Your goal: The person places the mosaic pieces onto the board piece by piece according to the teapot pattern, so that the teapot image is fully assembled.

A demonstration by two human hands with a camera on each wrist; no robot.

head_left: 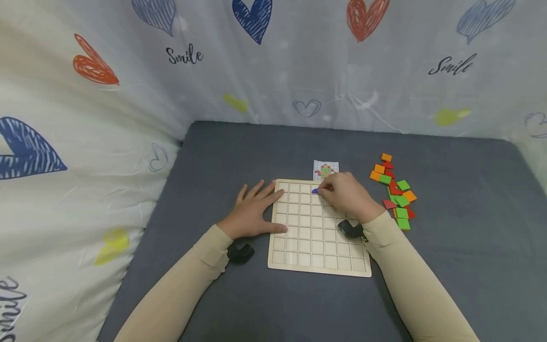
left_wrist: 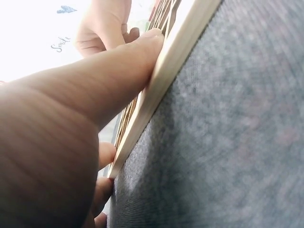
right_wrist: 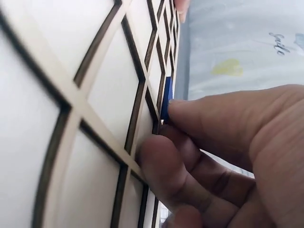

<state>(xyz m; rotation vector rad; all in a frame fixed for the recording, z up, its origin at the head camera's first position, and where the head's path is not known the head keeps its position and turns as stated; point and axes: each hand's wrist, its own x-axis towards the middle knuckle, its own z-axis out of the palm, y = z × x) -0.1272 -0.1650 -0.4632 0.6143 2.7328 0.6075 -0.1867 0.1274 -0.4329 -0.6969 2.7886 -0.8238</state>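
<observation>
A pale wooden grid board (head_left: 304, 247) with square cells lies on the grey table. My right hand (head_left: 345, 195) is over the board's far edge and pinches a small blue tile (head_left: 315, 191) between thumb and fingertips. In the right wrist view the blue tile (right_wrist: 166, 97) shows as a thin slab at the thumb tip, close to the grid's ridges; its full shape is hidden. Spread fingers of my left hand (head_left: 253, 213) rest on the board's left edge. In the left wrist view the left thumb (left_wrist: 114, 66) lies on the board's rim (left_wrist: 156, 90).
Right of the board lies a loose cluster of red, green and orange tiles (head_left: 400, 199), some overlapping. A small printed pattern card (head_left: 325, 167) sits behind the board's far edge, partly hidden by the right hand. A white cloth (head_left: 282, 80) with hearts hangs behind the table.
</observation>
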